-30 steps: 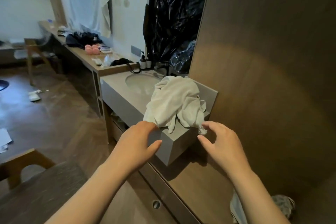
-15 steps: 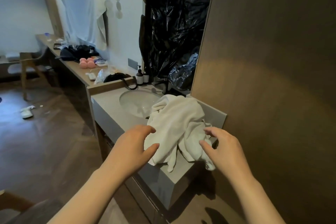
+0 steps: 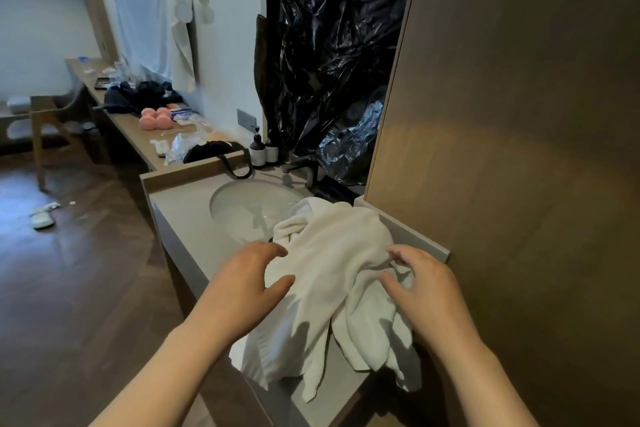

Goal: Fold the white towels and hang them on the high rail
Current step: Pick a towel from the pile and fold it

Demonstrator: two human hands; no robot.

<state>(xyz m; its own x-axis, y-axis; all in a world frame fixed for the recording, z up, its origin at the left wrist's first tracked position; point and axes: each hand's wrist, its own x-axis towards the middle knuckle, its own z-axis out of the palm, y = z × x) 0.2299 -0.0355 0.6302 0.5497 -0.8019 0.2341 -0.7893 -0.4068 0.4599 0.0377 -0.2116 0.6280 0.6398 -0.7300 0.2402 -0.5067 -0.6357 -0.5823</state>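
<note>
White towels (image 3: 332, 274) lie in a crumpled heap on the worktop (image 3: 183, 218), just right of the sink (image 3: 256, 208), with ends drooping over the front edge. The wall panel (image 3: 502, 149) is close beyond them. There is open floor (image 3: 86, 270) left of the sink. The left hand (image 3: 252, 276) and right hand (image 3: 427, 286) are over the heap. Each grip is wide with fingers loosely bent, holding nothing.

towels (image 3: 332, 274): plain white, no print
countertop (image 3: 183, 215): flat light grey
sink basin (image 3: 249, 208): off-white, paler than the countertop
wall panel (image 3: 519, 114): mid brown, faint fine grain
plastic sheet (image 3: 325, 45): glossy black, bluish-grey patch low down
floor (image 3: 86, 270): dark brown wood, planks look angled, pattern unclear
desk (image 3: 138, 135): light tan wood
round items (image 3: 156, 118): pink
clothes pile (image 3: 138, 97): dark navy to black
pump bottle (image 3: 257, 151): dark brown, white label
bag (image 3: 207, 151): black
</note>
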